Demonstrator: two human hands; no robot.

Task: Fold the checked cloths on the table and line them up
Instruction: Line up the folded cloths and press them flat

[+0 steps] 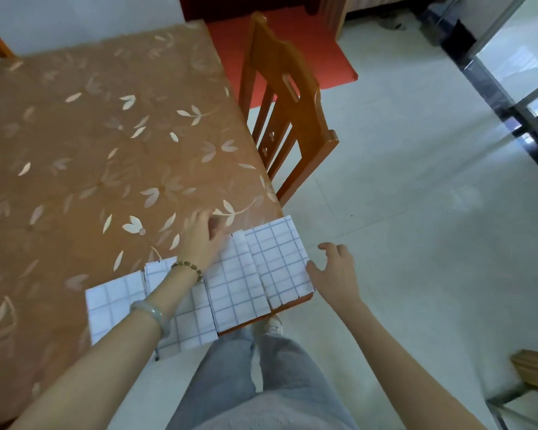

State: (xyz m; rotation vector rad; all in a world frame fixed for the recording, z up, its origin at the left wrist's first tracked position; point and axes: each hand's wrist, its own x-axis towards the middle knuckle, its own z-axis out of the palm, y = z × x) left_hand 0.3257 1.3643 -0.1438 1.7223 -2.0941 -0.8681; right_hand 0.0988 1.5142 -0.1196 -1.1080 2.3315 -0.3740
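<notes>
A: Quickly, surroundings?
B: Brown leaf-print table (pixel 106 135), wooden chair (pixel 286 113) pushed in at right side, red mat (pixel 308 51) beyond, pale tiled floor (pixel 416 212). Blocking second cloth (pixel 196 327): left forearm with bangle (pixel 151 311).
A: Cloths?
B: White, thin blue grid, folded to rectangles. Lined up at near right table corner: leftmost cloth (pixel 112 308), second, third cloth (pixel 233 283), rightmost cloth (pixel 277 256).
A: Hands?
B: Left hand (pixel 201 240) blurred, fingers stretched out beyond third cloth, gripping nothing. Right hand (pixel 336 268) spread, just beside rightmost cloth; contact unclear.
</notes>
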